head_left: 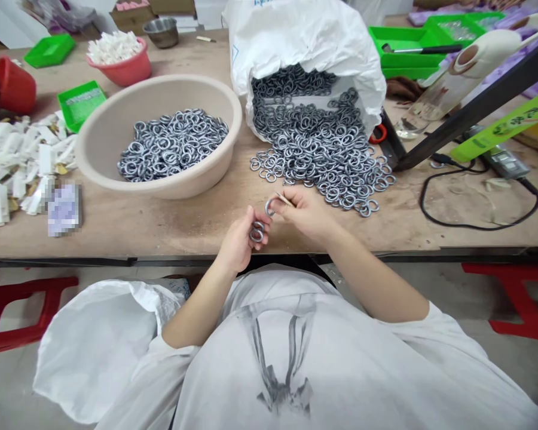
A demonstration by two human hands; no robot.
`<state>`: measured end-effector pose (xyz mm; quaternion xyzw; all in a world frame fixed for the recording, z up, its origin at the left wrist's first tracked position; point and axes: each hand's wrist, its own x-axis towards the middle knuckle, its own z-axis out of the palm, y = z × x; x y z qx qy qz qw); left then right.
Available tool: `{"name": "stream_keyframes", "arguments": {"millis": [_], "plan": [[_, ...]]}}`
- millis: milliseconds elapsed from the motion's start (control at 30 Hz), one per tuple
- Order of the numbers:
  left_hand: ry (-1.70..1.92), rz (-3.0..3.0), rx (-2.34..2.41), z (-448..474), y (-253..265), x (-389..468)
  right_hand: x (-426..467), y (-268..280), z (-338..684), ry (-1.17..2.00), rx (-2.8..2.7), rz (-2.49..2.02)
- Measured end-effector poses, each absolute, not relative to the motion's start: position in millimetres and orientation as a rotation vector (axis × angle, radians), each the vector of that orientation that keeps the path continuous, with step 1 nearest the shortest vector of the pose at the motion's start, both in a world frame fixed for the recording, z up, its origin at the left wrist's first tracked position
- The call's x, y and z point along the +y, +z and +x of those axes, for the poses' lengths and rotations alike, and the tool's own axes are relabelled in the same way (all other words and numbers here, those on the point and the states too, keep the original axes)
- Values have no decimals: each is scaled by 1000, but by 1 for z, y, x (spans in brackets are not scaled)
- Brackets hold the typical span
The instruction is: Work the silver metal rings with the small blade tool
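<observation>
My left hand is closed around a few grey metal rings close to the table's front edge. In my right hand, thumb and fingers pinch a thin pale stick, and a single metal ring sits at the fingertips between the two hands. Just beyond the right hand, a heap of loose rings spills out of a tipped white sack. Left of the hands stands a wide beige basin with many more rings in it.
White pieces are piled at the left, near a red bowl and a green tray. At the right are a black slanted bar, a clear bottle and a looped black cable. An open white bag stands below the table.
</observation>
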<state>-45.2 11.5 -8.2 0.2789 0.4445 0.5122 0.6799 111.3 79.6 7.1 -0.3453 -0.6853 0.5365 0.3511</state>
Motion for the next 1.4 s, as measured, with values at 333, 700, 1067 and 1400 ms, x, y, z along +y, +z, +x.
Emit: {"name": "stream_keyframes", "arguments": {"millis": [333, 700, 1067, 1400], "plan": [[999, 573, 741, -23, 2, 0, 55, -9, 110, 1293, -1629, -886], [1020, 433, 752, -25, 12, 0, 36, 6, 127, 836, -2038, -919], [913, 491, 645, -27, 10, -8, 35, 5, 127, 733, -2131, -938], [1026, 566, 749, -46, 5, -6, 137, -2, 100, 354, -2270, -1545]]}}
